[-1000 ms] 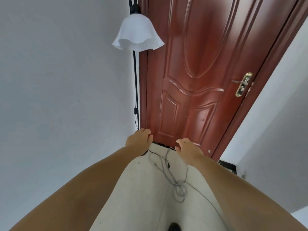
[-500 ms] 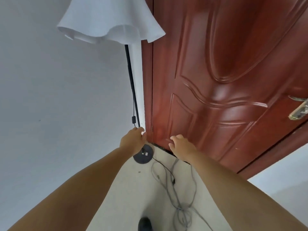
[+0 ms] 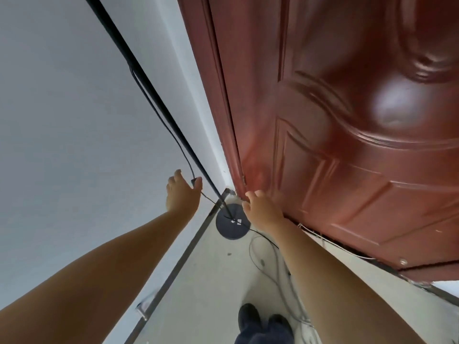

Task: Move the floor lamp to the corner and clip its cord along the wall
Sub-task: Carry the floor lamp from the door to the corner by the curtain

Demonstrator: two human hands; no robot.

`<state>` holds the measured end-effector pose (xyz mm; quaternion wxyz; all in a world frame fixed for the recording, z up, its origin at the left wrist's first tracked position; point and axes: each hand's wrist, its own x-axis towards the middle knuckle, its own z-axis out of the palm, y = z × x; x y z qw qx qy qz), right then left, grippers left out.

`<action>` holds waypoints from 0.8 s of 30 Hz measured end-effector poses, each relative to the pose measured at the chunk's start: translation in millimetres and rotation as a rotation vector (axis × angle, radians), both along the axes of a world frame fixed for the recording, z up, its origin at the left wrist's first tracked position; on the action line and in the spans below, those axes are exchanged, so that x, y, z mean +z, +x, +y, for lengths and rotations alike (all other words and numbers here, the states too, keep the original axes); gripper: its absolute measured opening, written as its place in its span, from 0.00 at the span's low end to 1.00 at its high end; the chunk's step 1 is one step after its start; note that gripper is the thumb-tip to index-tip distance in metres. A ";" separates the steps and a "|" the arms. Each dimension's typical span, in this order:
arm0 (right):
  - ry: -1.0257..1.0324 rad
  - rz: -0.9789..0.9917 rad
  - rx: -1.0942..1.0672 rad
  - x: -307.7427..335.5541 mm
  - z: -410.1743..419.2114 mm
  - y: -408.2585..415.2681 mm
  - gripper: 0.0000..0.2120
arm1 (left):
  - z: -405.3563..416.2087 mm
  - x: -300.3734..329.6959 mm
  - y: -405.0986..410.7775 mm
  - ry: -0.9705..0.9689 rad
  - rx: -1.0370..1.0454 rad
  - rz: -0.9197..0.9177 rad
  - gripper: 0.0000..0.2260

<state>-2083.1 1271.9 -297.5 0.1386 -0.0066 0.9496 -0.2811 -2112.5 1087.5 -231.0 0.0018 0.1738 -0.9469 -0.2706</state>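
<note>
The floor lamp's black pole (image 3: pixel 155 100) slants down from the top left to its round dark base (image 3: pixel 227 232), which stands on the floor in the corner between the white wall and the red door. A thin black cord (image 3: pixel 173 138) hangs beside the pole with a small inline switch (image 3: pixel 194 181). My left hand (image 3: pixel 182 196) is raised with fingers spread, its thumb at the switch. Just right of the base, my right hand (image 3: pixel 262 209) hovers by the door's lower corner, fingers loosely bent, nothing seen in it. The lampshade is out of view.
The red panelled door (image 3: pixel 347 145) fills the right side. A white wall (image 3: pixel 74 120) with a dark skirting strip (image 3: pixel 178 266) runs along the left. Loose grey and black wires (image 3: pixel 278 266) lie tangled on the pale floor. My dark shoes (image 3: pixel 248 316) stand at the bottom.
The view has closed in on the corner and tilted; the shade has left the frame. My left hand has risen along the pole to the cord's switch, and my right hand has moved beside the base.
</note>
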 end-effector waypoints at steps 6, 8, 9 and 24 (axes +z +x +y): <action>-0.058 -0.127 0.009 -109.6 -26.4 -61.4 0.20 | -5.0 -80.1 -77.9 0.432 0.181 0.016 0.40; -0.082 -0.191 0.020 -145.3 -40.6 -77.9 0.21 | -8.4 -100.0 -101.9 0.591 0.174 0.055 0.34; -0.104 -0.222 0.021 -159.8 -48.0 -85.5 0.20 | -11.2 -106.8 -113.1 0.633 0.176 0.067 0.28; -0.429 -0.081 -0.272 -272.5 -150.5 -133.7 0.24 | -14.0 -142.9 -146.3 0.753 0.013 0.234 0.19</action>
